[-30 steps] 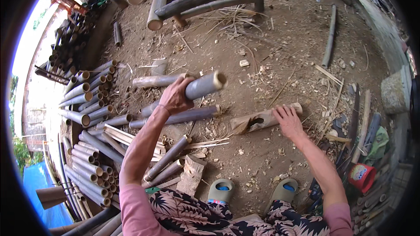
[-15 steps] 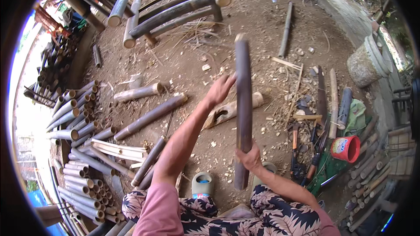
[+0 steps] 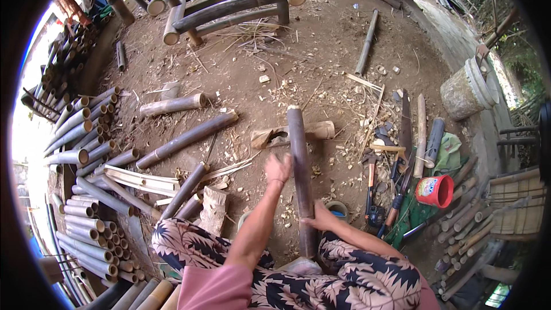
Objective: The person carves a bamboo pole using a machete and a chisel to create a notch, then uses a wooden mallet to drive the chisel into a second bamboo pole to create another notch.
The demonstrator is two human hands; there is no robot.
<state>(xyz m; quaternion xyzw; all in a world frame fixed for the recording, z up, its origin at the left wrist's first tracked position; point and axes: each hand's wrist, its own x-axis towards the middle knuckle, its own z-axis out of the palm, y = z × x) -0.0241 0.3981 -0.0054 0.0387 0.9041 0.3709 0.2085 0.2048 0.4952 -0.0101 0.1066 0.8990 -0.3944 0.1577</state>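
Viewing through the head camera from my station, I record one dark bamboo pole (image 3: 299, 161) directly in front of the seated person, its near end between the thighs and its far end extending over a short pale log (image 3: 318, 130) with a hollow cut in its side; I cannot tell whether pole and log touch. The right hand (image 3: 322, 217) is clamped on the pole toward its near end. The left hand (image 3: 278, 170) is apart from the right, just beside the pole on its left, fingers loosely extended (motion blur noted, so contact with the pole cannot be confirmed). To the left I log a second dark pole (image 3: 186, 139) lying aslant on the earth, a shorter bamboo piece (image 3: 173, 105) beyond it, pale split strips (image 3: 140, 181) and, near the left thigh, an upright-grained wood block (image 3: 213, 209). Stacked bamboo lengths (image 3: 86, 234) line the left margin. To the right lie a hammer (image 3: 371, 175) and a green cloth (image 3: 449, 156), with a small red bucket (image 3: 439, 191) tipped beside them. Farther off, a bamboo frame (image 3: 229, 20) stands at the top of my view. Wood chips (image 3: 285, 87) litter the earth between.
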